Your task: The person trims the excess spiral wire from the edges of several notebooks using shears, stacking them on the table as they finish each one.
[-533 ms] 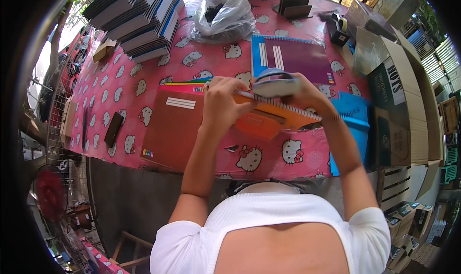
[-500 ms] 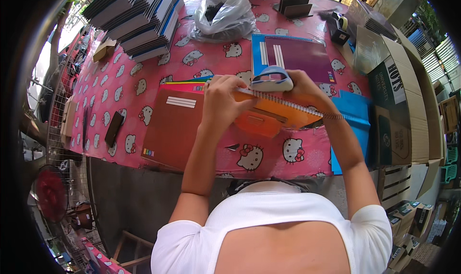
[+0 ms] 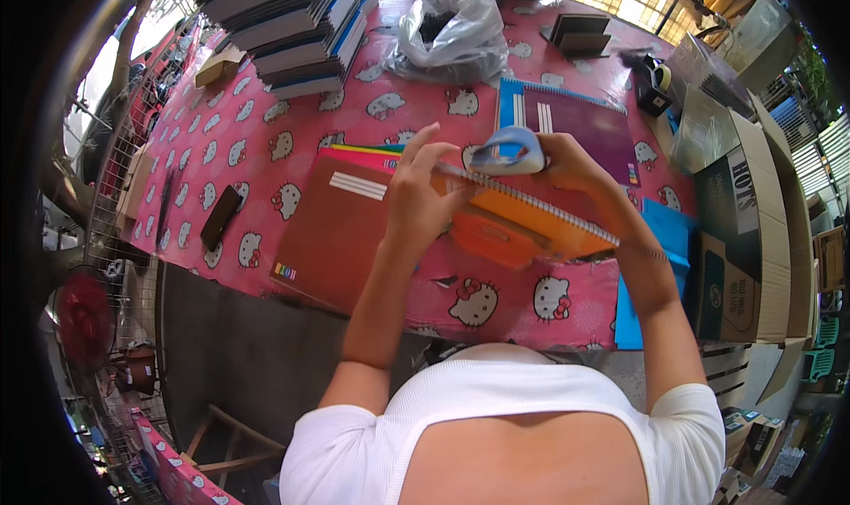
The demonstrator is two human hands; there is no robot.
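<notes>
Tilted up on edge in front of me is an orange spiral notebook (image 3: 553,225), its coil along the top and running out past the right end by my right forearm. My left hand (image 3: 425,186) grips its left end, thumb near the coil, with the upper fingers lifted. Above the coil, my right hand (image 3: 571,161) is closed round a blue and white hand tool (image 3: 510,151) with a loop-like handle; its working end is blurred. Left of the notebook lies a brown notebook (image 3: 332,222) on top of other coloured covers (image 3: 376,156).
Tall notebook stacks (image 3: 292,36) rise at the far left. Behind my hands are a clear plastic bag (image 3: 452,40) and a purple notebook (image 3: 584,129). Blue sheets (image 3: 651,275) and a cardboard box (image 3: 744,239) are at right. A dark phone-like object (image 3: 221,217) lies left.
My left hand's upper fingers have lifted from the coil and spread. The tool stays in my right hand above the notebook, slightly turned. The whole view has shifted a little.
</notes>
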